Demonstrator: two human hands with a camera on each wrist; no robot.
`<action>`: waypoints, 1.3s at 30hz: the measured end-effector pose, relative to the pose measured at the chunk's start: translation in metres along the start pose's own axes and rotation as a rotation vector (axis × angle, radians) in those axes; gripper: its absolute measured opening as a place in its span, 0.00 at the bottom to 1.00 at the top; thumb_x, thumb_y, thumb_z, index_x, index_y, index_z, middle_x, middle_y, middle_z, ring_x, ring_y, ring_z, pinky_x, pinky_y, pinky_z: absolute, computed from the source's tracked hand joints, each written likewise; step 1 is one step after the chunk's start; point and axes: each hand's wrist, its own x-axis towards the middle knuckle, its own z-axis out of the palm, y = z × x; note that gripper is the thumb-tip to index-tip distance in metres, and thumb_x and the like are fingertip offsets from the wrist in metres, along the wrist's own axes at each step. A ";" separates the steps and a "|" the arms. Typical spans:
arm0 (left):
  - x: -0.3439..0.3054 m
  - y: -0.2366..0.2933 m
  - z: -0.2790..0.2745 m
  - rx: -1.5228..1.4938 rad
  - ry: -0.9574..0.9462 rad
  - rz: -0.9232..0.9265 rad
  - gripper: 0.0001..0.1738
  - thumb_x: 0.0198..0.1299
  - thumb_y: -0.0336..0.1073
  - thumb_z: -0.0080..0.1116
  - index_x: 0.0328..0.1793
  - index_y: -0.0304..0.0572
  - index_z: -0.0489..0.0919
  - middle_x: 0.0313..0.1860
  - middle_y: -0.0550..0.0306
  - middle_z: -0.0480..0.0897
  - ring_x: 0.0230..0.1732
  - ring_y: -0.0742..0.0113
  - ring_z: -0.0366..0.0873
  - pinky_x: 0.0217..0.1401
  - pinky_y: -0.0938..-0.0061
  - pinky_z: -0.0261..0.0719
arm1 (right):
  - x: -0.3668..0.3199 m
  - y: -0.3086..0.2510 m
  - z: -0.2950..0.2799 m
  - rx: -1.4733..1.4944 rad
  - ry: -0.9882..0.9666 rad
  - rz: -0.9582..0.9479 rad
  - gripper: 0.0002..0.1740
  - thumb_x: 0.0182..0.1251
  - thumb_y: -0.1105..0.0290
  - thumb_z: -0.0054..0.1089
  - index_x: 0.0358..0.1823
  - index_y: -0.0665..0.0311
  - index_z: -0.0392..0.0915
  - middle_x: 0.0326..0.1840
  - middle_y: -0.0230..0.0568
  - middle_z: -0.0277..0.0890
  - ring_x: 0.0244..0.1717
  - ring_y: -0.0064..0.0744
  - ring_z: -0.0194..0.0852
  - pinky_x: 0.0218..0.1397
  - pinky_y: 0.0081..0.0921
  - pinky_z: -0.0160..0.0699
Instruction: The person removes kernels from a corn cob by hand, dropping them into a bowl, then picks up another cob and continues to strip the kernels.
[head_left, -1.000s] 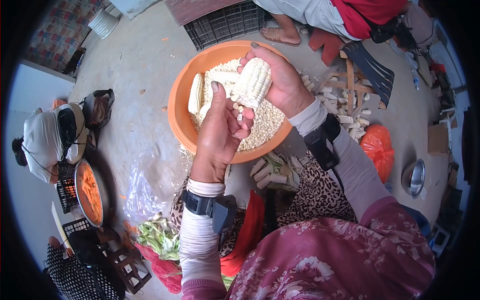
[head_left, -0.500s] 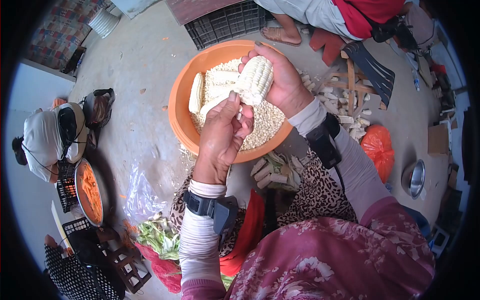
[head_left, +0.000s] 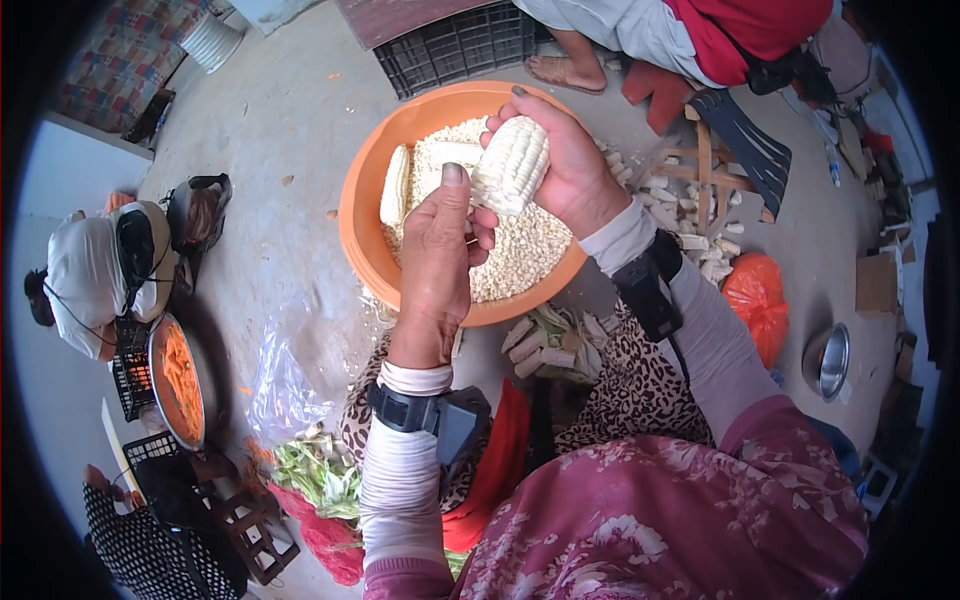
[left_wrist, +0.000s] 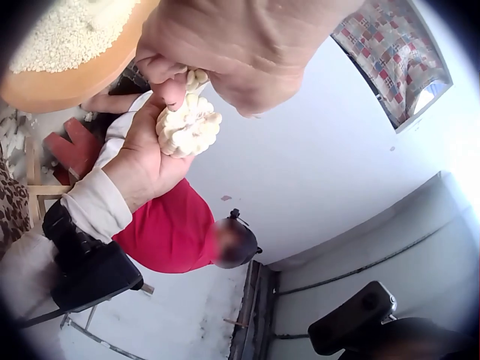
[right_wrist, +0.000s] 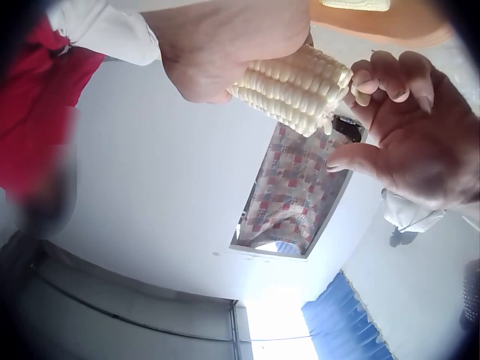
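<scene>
- While the right hand [head_left: 572, 172] grips a short white corn ear [head_left: 513, 165] above the round orange plastic tub [head_left: 363, 232], the left hand [head_left: 437, 265] curls its fingers round loose pale kernels [right_wrist: 361, 97] by the ear's end, thumb raised.
- Shelling seems the step in hand; the next move likely calls for dropping these and thumbing off more.
- Counted: one gripped ear, one tub, at least two other ears or cobs [head_left: 396, 187] inside it; kernels beyond counting.

Concrete floor [head_left: 270, 160] gives passage left of the orange basin [head_left: 358, 215]; a black plastic crate [head_left: 455, 52] blocks the far side, bare corncobs [head_left: 692, 241] (plus a wooden frame [head_left: 704, 165]) the right.
</scene>
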 end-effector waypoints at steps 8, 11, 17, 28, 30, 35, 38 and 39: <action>0.004 -0.014 0.002 0.143 0.076 0.191 0.17 0.64 0.48 0.52 0.28 0.45 0.76 0.18 0.65 0.73 0.17 0.81 0.65 0.18 0.88 0.60 | 0.002 0.006 -0.002 0.062 0.049 0.020 0.10 0.64 0.65 0.54 0.32 0.65 0.72 0.32 0.42 0.73 0.37 0.37 0.74 0.45 0.32 0.77; 0.004 -0.014 0.003 0.159 0.103 0.220 0.19 0.65 0.47 0.50 0.25 0.45 0.76 0.17 0.66 0.72 0.16 0.82 0.64 0.18 0.88 0.59 | 0.004 0.008 -0.004 0.065 0.063 0.014 0.10 0.64 0.65 0.54 0.32 0.65 0.72 0.32 0.42 0.73 0.37 0.37 0.74 0.45 0.32 0.77; 0.003 -0.014 0.000 0.366 0.138 0.288 0.21 0.68 0.43 0.44 0.24 0.40 0.74 0.15 0.66 0.71 0.16 0.82 0.63 0.19 0.85 0.61 | 0.001 0.009 -0.001 0.060 0.088 0.021 0.10 0.64 0.65 0.54 0.32 0.65 0.72 0.32 0.43 0.73 0.37 0.38 0.74 0.45 0.33 0.77; -0.001 -0.007 -0.001 0.404 -0.032 0.300 0.11 0.66 0.36 0.48 0.40 0.38 0.78 0.23 0.67 0.74 0.22 0.83 0.65 0.24 0.89 0.64 | 0.003 0.002 -0.004 0.082 0.059 0.031 0.10 0.64 0.65 0.54 0.32 0.66 0.72 0.32 0.43 0.73 0.38 0.39 0.73 0.47 0.35 0.77; -0.002 -0.004 -0.001 0.441 -0.037 0.304 0.11 0.66 0.37 0.48 0.41 0.37 0.78 0.23 0.67 0.74 0.22 0.83 0.65 0.25 0.88 0.64 | 0.003 0.003 -0.004 0.088 0.053 0.036 0.11 0.64 0.65 0.54 0.32 0.66 0.72 0.32 0.43 0.73 0.38 0.39 0.73 0.47 0.35 0.76; -0.003 0.003 -0.004 0.549 -0.046 0.288 0.12 0.65 0.37 0.49 0.40 0.35 0.78 0.23 0.67 0.74 0.23 0.82 0.66 0.26 0.87 0.66 | 0.001 0.003 0.000 0.026 0.065 0.024 0.11 0.64 0.64 0.55 0.32 0.65 0.72 0.32 0.42 0.73 0.37 0.37 0.74 0.46 0.33 0.77; 0.000 -0.001 -0.007 0.625 -0.024 0.341 0.12 0.64 0.36 0.48 0.39 0.34 0.79 0.22 0.66 0.74 0.22 0.82 0.66 0.25 0.86 0.66 | 0.004 0.006 -0.005 -0.002 0.027 0.028 0.10 0.64 0.64 0.55 0.32 0.65 0.72 0.32 0.42 0.73 0.37 0.35 0.74 0.45 0.32 0.77; 0.000 -0.002 -0.008 0.679 0.003 0.369 0.12 0.63 0.35 0.47 0.38 0.34 0.79 0.21 0.66 0.74 0.21 0.82 0.66 0.25 0.86 0.65 | 0.004 0.007 -0.005 -0.007 -0.005 0.036 0.10 0.64 0.64 0.55 0.32 0.65 0.72 0.32 0.41 0.74 0.36 0.34 0.74 0.44 0.32 0.77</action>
